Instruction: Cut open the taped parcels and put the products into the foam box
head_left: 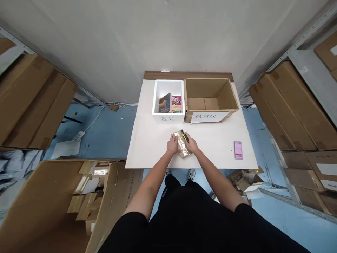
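Evidently the work is only part done; the brown taped parcel (183,146) lies near the table's front edge between the two hands, with no opening that can be made out, and it has gone into neither container; the left hand (172,144) rests over its left side, fingers nearly straight, pressing rather than clasping; the right hand (191,143) is curled round a black-and-yellow tool (185,136), perhaps a cutter, at the parcel's upper right; a pink item (238,150), blurred out, lies well apart to the right on the white table (146,140); farther back, a white box (181,119) holds a dark book (164,103) and a pink-covered book (176,103), which suggests some items are already dealt with; just right of it stands a cardboard box (226,94) with a handwritten paper label (209,117); about the table, a large carton (116,196) holds packaging at left, blue floor (105,130) shows, and shelved cartons (284,105) line both sides; a plain grey wall (168,35) closes the room.
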The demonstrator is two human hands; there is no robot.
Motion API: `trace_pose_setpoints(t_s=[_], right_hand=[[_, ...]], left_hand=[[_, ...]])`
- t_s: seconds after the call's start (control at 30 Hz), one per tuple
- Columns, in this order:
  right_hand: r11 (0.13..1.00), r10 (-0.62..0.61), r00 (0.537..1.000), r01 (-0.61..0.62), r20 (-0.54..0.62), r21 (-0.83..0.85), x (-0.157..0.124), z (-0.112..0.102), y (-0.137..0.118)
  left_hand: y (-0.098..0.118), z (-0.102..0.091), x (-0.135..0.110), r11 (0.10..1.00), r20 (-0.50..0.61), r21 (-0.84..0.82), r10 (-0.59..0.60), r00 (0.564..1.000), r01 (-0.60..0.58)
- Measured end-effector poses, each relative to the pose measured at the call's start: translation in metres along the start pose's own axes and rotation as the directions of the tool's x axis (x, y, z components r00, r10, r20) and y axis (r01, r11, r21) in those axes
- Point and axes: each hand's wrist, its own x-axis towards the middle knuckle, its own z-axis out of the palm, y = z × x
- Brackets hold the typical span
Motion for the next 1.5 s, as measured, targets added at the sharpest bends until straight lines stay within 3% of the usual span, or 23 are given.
trace_pose_setpoints(t_s=[0.17,0.6,0.87,1.27,1.5], right_hand=[[0.985,0.046,0.998,-0.037,0.053,-0.167,0.003,0.018,-0.017],[0.916,0.113,0.991,-0.078,0.067,-0.394,-0.002,0.02,-0.045],[0.809,0.248,0.96,-0.131,0.131,-0.574,-0.001,0.014,-0.08],[0.77,0.302,0.941,-0.147,0.153,-0.621,-0.01,0.008,-0.092],[0.764,0.301,0.939,-0.133,0.167,-0.631,-0.016,0.004,-0.086]], left_hand=[[-0.003,0.004,-0.004,0.996,-0.037,-0.075,0.043,0.998,-0.045],[0.001,0.006,-0.003,0.992,-0.02,-0.111,0.065,0.998,-0.067],[-0.006,-0.016,-0.015,0.987,0.093,0.118,0.095,0.991,-0.105],[0.001,-0.02,-0.014,0.982,0.115,0.167,0.066,0.991,-0.085],[0.003,-0.025,-0.016,0.98,0.117,0.184,0.048,0.992,-0.069]])
